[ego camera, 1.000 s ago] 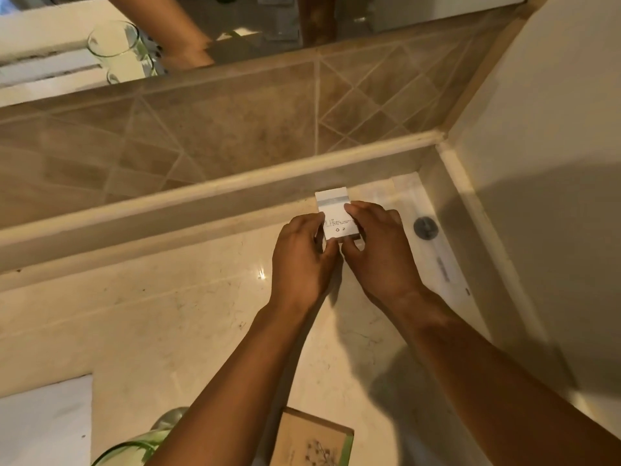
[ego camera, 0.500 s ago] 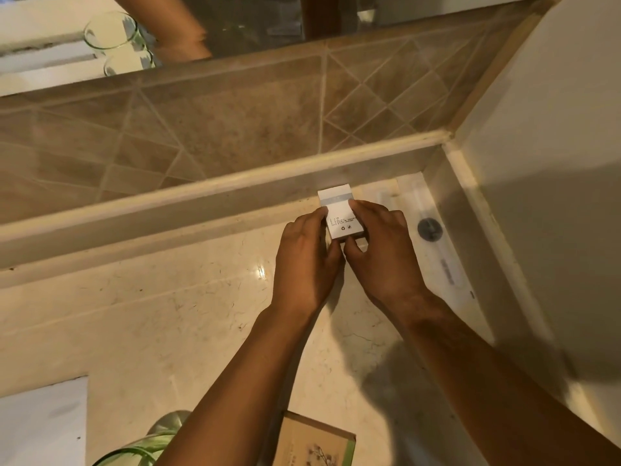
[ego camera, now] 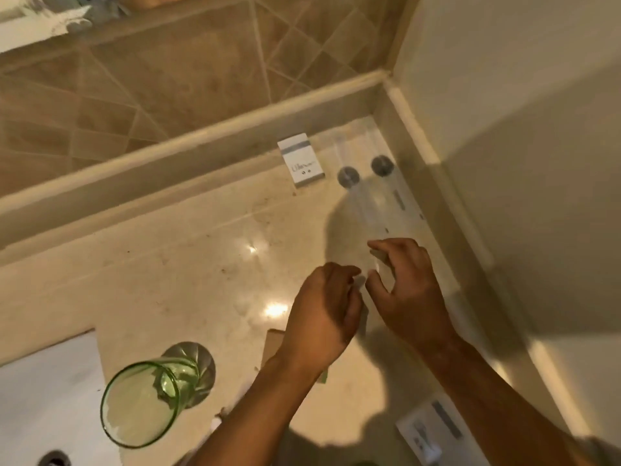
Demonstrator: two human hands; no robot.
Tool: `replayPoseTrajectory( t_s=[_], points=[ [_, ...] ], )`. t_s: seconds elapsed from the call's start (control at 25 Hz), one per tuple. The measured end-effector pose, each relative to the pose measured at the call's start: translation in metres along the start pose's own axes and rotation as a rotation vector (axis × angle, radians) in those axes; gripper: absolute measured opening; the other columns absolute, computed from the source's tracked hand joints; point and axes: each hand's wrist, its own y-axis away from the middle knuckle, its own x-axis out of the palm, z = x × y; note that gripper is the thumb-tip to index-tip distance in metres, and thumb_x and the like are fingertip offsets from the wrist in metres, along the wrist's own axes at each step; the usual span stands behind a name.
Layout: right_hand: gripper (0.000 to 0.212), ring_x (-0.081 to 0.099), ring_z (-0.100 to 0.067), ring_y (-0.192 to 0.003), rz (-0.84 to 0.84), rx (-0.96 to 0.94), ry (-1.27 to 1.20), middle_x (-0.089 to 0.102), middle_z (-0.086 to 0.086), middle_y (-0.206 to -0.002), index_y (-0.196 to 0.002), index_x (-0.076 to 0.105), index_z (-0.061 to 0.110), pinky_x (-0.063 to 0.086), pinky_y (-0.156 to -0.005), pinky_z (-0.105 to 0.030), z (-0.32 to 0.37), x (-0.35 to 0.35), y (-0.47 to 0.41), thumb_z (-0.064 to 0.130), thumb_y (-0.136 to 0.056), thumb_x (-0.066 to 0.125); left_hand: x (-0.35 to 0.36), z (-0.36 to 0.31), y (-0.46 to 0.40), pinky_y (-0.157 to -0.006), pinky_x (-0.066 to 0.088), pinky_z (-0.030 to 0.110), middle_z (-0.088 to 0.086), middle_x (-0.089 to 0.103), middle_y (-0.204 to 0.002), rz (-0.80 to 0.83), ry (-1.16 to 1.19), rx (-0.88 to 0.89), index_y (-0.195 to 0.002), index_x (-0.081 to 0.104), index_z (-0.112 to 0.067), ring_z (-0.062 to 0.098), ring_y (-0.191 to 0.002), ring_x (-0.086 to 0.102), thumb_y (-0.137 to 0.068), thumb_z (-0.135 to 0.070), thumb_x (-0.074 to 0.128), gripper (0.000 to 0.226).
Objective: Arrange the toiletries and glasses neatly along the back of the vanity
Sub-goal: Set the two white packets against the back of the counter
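White box against backsplash ledge; both hands apart from it, empty.

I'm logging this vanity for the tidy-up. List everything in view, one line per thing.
white box: 1, white with grey band, upright against the back ledge
tubes: 2, clear with grey caps, lying in the right back corner
glass: 1, green, front left by the sink
brown box: 1, partly hidden under the left wrist
packet: 1, white, front right
sink: 1, white, bottom left
left hand: empty, fingers loosely curled
right hand: empty, fingers loosely curled
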Motion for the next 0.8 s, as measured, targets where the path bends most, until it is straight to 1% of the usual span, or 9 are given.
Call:
replayPoseTrajectory(
  t_s=[0.08, 0.16, 0.2, 0.28, 0.36, 0.48, 0.56, 0.68, 0.8],
  points=[
    [0.041, 0.049, -0.013, -0.113, 0.004, 0.071, 0.050, 0.054, 0.006, -0.121, -0.126, 0.060, 0.023, 0.050, -0.094, -0.028, -0.009, -0.016, 0.028, 0.010, -0.087, 0.064, 0.010, -0.013, 0.017, -0.069, 0.049, 0.040, 0.006, 0.064, -0.091, 0.121, 0.003, 0.077, -0.108, 0.067, -0.008, 0.021, -0.080, 0.060, -0.091, -0.006, 0.063, 0.017],
    [0.038, 0.048, -0.007, -0.110, -0.012, 0.126, 0.064, 0.053, 0.010, -0.120, -0.124, 0.059, 0.027, 0.040, -0.091, -0.009, -0.016, -0.034, 0.058, 0.015, -0.088, 0.064, 0.016, -0.024, 0.027, -0.065, 0.049, 0.039, 0.008, 0.064, -0.088, 0.233, 0.008, 0.137, -0.105, 0.069, -0.005, 0.023, -0.076, 0.061, -0.090, -0.003, 0.064, 0.016],
    [0.036, 0.047, -0.005, -0.108, -0.031, 0.151, 0.066, 0.053, 0.010, -0.119, -0.122, 0.059, 0.026, 0.036, -0.088, -0.005, -0.018, -0.042, 0.075, 0.016, -0.088, 0.064, 0.019, -0.029, 0.032, -0.064, 0.049, 0.038, 0.009, 0.064, -0.086, 0.280, 0.015, 0.167, -0.104, 0.069, -0.004, 0.024, -0.073, 0.061, -0.090, -0.002, 0.065, 0.015],
    [0.032, 0.048, -0.006, -0.104, -0.080, 0.211, 0.094, 0.053, 0.009, -0.117, -0.118, 0.062, 0.022, 0.036, -0.085, -0.010, -0.022, -0.051, 0.114, 0.016, -0.087, 0.065, 0.025, -0.036, 0.045, -0.061, 0.050, 0.037, 0.010, 0.064, -0.083, 0.365, 0.022, 0.211, -0.101, 0.070, -0.003, 0.025, -0.069, 0.062, -0.090, -0.002, 0.067, 0.011],
    [0.029, 0.051, -0.009, -0.099, -0.127, 0.286, 0.103, 0.054, 0.008, -0.115, -0.116, 0.063, 0.021, 0.042, -0.085, -0.022, -0.027, -0.055, 0.150, 0.016, -0.087, 0.065, 0.032, -0.038, 0.054, -0.062, 0.052, 0.038, 0.011, 0.065, -0.085, 0.439, 0.008, 0.223, -0.102, 0.070, -0.004, 0.026, -0.069, 0.064, -0.090, -0.006, 0.069, 0.012],
    [0.034, 0.053, -0.010, -0.094, -0.141, 0.377, 0.107, 0.052, 0.003, -0.118, -0.120, 0.060, 0.019, 0.051, -0.082, -0.031, -0.035, -0.058, 0.194, 0.020, -0.088, 0.068, 0.041, -0.043, 0.070, -0.068, 0.053, 0.036, 0.007, 0.064, -0.105, 0.512, -0.039, 0.163, -0.115, 0.067, -0.011, 0.026, -0.079, 0.066, -0.090, -0.018, 0.070, 0.027],
    [0.044, 0.056, -0.015, -0.095, -0.126, 0.441, 0.094, 0.048, -0.001, -0.124, -0.126, 0.055, 0.018, 0.051, -0.080, -0.031, -0.038, -0.054, 0.213, 0.025, -0.085, 0.069, 0.042, -0.046, 0.078, -0.071, 0.054, 0.037, 0.004, 0.061, -0.110, 0.553, -0.072, 0.144, -0.123, 0.063, -0.015, 0.025, -0.084, 0.066, -0.090, -0.025, 0.070, 0.035],
    [0.058, 0.057, -0.021, -0.104, -0.107, 0.491, 0.080, 0.043, -0.004, -0.130, -0.133, 0.049, 0.016, 0.049, -0.083, -0.030, -0.037, -0.043, 0.230, 0.033, -0.082, 0.072, 0.040, -0.049, 0.091, -0.074, 0.055, 0.039, 0.004, 0.062, -0.111, 0.669, -0.136, 0.174, -0.134, 0.058, -0.018, 0.025, -0.088, 0.065, -0.091, -0.034, 0.070, 0.047],
    [0.061, 0.056, -0.018, -0.105, -0.122, 0.517, -0.012, 0.040, 0.001, -0.129, -0.133, 0.048, 0.020, 0.051, -0.083, -0.031, -0.034, -0.036, 0.239, 0.029, -0.079, 0.076, 0.041, -0.053, 0.106, -0.073, 0.055, 0.038, 0.005, 0.064, -0.110, 0.724, -0.148, 0.191, -0.140, 0.054, -0.020, 0.026, -0.088, 0.065, -0.091, -0.031, 0.069, 0.053]
  ],
)
